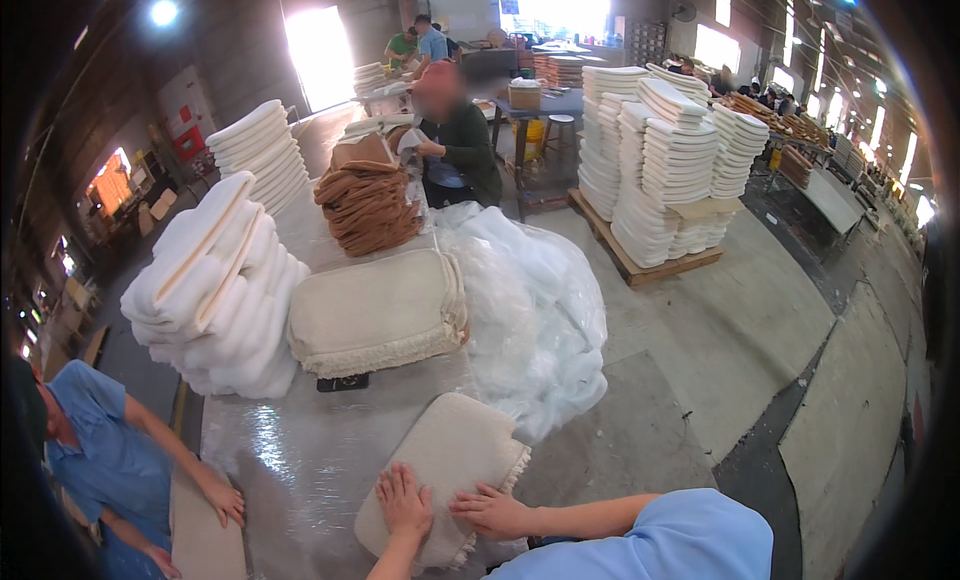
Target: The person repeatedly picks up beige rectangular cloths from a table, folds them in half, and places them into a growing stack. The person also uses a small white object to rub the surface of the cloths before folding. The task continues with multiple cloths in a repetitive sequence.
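A beige fabric pad (452, 440) with a fluffy, fringed edge lies aslant on the plastic-covered table (300, 460) in front of me. My left hand (405, 502) rests flat on its lower part, fingers stretched out. Beside it, my right hand (488, 512) also presses flat on the pad, its fingers pointing left. Neither hand grips anything. Just beyond is a stack of similar beige pads (378, 310), fleecy along the edges.
Left of the stack rises a pile of white fleecy pads (210, 300); brown folded covers (365, 205) lie behind. Clear plastic bags (530, 300) bulge over the right side. A co-worker handles another beige pad (205, 530) at left; another person works across the table. Pallet stacks (660, 170) stand right.
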The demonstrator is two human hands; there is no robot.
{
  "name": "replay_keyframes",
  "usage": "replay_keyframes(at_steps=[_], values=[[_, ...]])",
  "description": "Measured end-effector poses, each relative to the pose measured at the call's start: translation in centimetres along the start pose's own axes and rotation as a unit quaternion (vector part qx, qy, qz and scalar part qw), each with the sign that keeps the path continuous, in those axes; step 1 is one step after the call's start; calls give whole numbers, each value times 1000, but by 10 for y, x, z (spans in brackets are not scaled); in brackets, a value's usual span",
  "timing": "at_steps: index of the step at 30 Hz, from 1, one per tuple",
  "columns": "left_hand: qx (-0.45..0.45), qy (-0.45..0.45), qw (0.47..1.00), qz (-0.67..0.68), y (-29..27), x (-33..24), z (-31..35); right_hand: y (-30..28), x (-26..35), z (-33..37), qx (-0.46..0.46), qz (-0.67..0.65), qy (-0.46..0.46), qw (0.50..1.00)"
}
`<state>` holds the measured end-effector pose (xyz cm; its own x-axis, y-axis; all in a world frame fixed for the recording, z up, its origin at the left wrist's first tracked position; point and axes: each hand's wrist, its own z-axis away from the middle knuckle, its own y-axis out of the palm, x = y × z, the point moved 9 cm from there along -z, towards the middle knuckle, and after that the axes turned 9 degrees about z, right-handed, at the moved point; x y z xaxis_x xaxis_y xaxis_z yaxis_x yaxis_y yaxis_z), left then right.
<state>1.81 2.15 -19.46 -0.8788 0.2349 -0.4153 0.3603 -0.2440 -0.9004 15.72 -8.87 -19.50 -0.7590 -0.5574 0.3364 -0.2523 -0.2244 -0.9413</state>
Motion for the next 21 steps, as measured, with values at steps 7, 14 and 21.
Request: replay_keyframes(at_steps=[7, 14, 21], values=[[-1, 28, 1000, -15, 17, -24, 40, -100, -178, -7, -57, -149, 179, 971], [-54, 52, 997, -7, 10, -39, 52, -559, -348, 27, -106, 250, 487, 830], [-44, 52, 998, 5, 20, -41, 55, -664, -324, 61, -124, 266, 606, 740]])
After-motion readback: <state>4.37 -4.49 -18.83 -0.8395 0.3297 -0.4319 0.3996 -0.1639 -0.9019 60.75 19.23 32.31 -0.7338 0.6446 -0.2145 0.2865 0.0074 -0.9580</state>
